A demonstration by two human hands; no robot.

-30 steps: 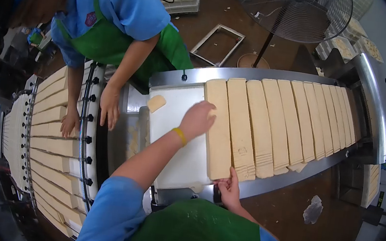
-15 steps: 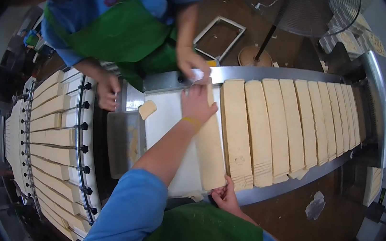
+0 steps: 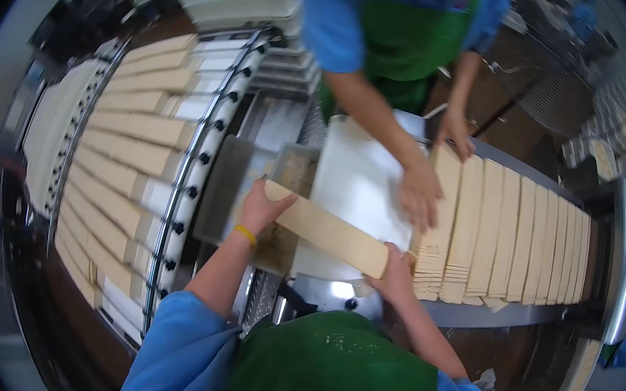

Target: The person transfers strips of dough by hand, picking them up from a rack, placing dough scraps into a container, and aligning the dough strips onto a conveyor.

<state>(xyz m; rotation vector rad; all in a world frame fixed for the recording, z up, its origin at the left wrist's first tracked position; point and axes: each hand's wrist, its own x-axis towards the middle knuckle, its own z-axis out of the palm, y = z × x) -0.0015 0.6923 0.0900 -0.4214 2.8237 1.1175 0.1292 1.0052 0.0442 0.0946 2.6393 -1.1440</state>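
The fingers of the left hand (image 3: 264, 210) and right hand (image 3: 396, 278) grip opposite ends of a pale slab (image 3: 332, 233), which slants between them. Ahead of the right fingers is a co-worker's hand (image 3: 420, 195); to their right lies a row of similar slabs (image 3: 508, 235), and left of the left fingers sits a grey bin (image 3: 220, 192).

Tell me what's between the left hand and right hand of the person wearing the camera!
In the head view, a long pale strip spans between the left hand and the right hand, one at each end.
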